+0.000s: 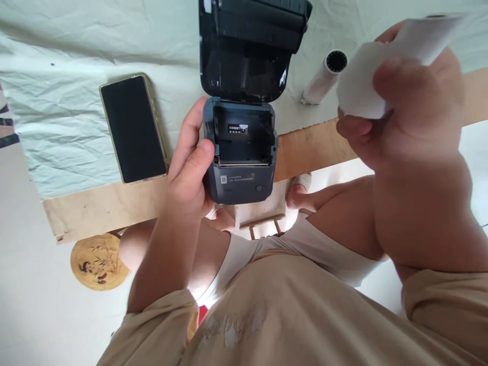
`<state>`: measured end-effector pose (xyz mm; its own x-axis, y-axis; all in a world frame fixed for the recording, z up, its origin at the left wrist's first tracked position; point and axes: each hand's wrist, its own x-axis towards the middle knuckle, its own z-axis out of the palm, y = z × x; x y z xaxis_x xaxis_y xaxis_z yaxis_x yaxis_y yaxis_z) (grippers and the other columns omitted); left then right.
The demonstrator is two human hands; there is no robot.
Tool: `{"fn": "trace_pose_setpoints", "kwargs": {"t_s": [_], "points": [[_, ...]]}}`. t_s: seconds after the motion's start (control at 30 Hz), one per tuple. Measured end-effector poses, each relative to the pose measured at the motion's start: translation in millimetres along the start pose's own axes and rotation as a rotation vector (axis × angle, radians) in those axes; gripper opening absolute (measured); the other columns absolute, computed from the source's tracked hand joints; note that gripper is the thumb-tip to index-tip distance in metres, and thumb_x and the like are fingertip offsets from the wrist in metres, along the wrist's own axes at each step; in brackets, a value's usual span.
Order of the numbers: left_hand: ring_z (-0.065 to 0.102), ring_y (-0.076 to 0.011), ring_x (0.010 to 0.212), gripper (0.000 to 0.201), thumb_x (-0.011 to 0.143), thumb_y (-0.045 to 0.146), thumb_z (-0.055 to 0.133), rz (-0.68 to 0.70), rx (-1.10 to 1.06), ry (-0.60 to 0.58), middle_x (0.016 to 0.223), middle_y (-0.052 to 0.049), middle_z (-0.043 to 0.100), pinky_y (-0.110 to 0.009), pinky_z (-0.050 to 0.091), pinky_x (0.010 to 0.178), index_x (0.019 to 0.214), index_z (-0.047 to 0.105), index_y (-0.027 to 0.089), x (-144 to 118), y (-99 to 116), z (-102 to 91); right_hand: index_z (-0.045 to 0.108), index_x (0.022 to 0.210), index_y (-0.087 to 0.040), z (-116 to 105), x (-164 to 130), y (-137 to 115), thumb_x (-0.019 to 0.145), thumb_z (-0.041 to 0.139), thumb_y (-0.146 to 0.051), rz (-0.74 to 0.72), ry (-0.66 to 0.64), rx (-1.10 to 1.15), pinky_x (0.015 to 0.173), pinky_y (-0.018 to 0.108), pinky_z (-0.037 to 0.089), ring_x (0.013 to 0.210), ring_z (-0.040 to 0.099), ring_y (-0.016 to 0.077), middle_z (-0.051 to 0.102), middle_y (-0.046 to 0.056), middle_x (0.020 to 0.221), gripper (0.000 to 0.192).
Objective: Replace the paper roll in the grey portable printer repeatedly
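My left hand (192,162) is closed round the left side of a small dark label printer (242,185), thumb on its front edge. The printer's black lid (244,71) stands wide open, and the paper bay inside shows no roll, only a small printed sticker. Up on the right, my right hand (415,107) grips a white paper roll (430,38), with a loose flap of its paper (360,81) hanging towards the printer. The hand is a little blurred. Between the two hands, a second paper roll (320,84) with a black core lies on the cloth.
A smartphone (131,129) with a dark screen lies left of the printer on the pale green cloth (57,101). The wooden table edge (102,211) runs below it. A round wooden stool (99,262) with a panda picture stands on the floor at lower left.
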<state>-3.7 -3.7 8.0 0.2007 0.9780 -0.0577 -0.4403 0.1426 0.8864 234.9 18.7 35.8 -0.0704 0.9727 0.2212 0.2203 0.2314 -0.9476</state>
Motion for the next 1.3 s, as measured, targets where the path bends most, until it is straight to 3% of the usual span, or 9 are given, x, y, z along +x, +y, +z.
{"fn": "trace_pose_setpoints", "kwargs": {"t_s": [0.1,0.37,0.5,0.73,0.87,1.0,1.1,1.2,1.3], "points": [[0.051,-0.0286,0.132,0.048,0.083,0.035,0.058,0.006,-0.023,0.004,0.12,-0.007,0.06,-0.052,0.036,0.117,0.128,0.05,0.02,1.0,-1.6,-0.3,0.052,0.082,-0.022,6.1,1.3,1.2,0.076,0.063,-0.036,0.035,-0.006,0.154,0.032,0.022,0.024,0.04,0.042,0.0057,0.048,-0.003,0.062,0.019],[0.045,-0.0265,0.138,0.046,0.084,0.036,0.054,0.041,0.004,-0.015,0.117,-0.005,0.062,-0.051,0.034,0.12,0.128,0.049,0.022,1.9,-3.6,0.6,0.052,0.113,-0.025,14.5,-6.0,10.9,0.076,0.065,-0.042,-0.116,-0.15,-0.467,0.063,0.025,0.042,0.066,0.048,0.0068,0.058,-0.001,0.088,0.042],[0.048,-0.0255,0.135,0.046,0.085,0.035,0.053,0.048,0.002,-0.025,0.118,-0.005,0.062,-0.051,0.033,0.12,0.129,0.048,0.021,2.6,-3.9,0.9,0.053,0.115,-0.026,19.5,-3.9,12.1,0.075,0.062,-0.028,-0.19,-0.102,-0.601,0.067,0.026,0.048,0.069,0.053,0.0089,0.064,0.0,0.098,0.042],[0.051,-0.0278,0.132,0.05,0.082,0.036,0.058,0.033,-0.01,-0.006,0.121,-0.007,0.06,-0.05,0.034,0.119,0.129,0.049,0.02,1.2,-3.2,0.7,0.056,0.12,-0.027,28.3,5.5,16.2,0.077,0.058,-0.022,-0.408,0.025,-0.626,0.08,0.03,0.052,0.099,0.057,0.0163,0.057,0.007,0.106,0.044],[0.05,-0.0284,0.133,0.05,0.082,0.036,0.058,0.03,-0.014,0.016,0.119,-0.008,0.06,-0.05,0.033,0.119,0.129,0.05,0.02,-1.0,-2.3,0.2,0.05,0.128,-0.026,33.0,8.0,22.9,0.078,0.057,-0.022,-0.273,-0.097,-0.703,0.078,0.031,0.053,0.096,0.059,0.0175,0.059,0.007,0.11,0.051],[0.049,-0.0266,0.133,0.048,0.084,0.034,0.056,0.028,-0.014,-0.003,0.121,-0.007,0.06,-0.049,0.035,0.118,0.129,0.049,0.021,-2.2,-2.4,-2.2,0.043,0.131,-0.025,34.0,7.7,25.5,0.075,0.06,-0.02,-0.252,-0.117,-0.677,0.089,0.031,0.053,0.104,0.059,0.0178,0.059,0.006,0.121,0.059],[0.052,-0.0248,0.13,0.044,0.085,0.034,0.052,0.011,-0.002,-0.019,0.124,-0.004,0.059,-0.048,0.039,0.116,0.128,0.049,0.025,-2.9,-1.8,-3.4,0.047,0.126,-0.023,30.7,5.6,19.8,0.075,0.06,-0.021,-0.289,-0.071,-0.626,0.081,0.029,0.054,0.093,0.061,0.0149,0.06,0.006,0.114,0.053],[0.057,-0.0264,0.123,0.047,0.084,0.034,0.054,-0.017,-0.034,-0.009,0.124,-0.006,0.058,-0.049,0.042,0.111,0.13,0.048,0.024,-3.5,-0.8,-3.5,0.056,0.112,-0.021,22.3,5.7,11.0,0.077,0.054,-0.018,-0.396,0.084,-0.62,0.069,0.028,0.049,0.082,0.061,0.0131,0.064,0.006,0.103,0.035],[0.058,-0.0272,0.12,0.049,0.084,0.033,0.055,-0.014,-0.035,-0.011,0.123,-0.008,0.058,-0.05,0.042,0.11,0.131,0.048,0.023,-3.2,-0.8,-3.8,0.059,0.108,-0.016,12.0,12.3,9.9,0.073,0.052,-0.012,-0.42,0.224,-0.653,0.073,0.03,0.046,0.09,0.06,0.016,0.062,0.009,0.108,0.037]]}}
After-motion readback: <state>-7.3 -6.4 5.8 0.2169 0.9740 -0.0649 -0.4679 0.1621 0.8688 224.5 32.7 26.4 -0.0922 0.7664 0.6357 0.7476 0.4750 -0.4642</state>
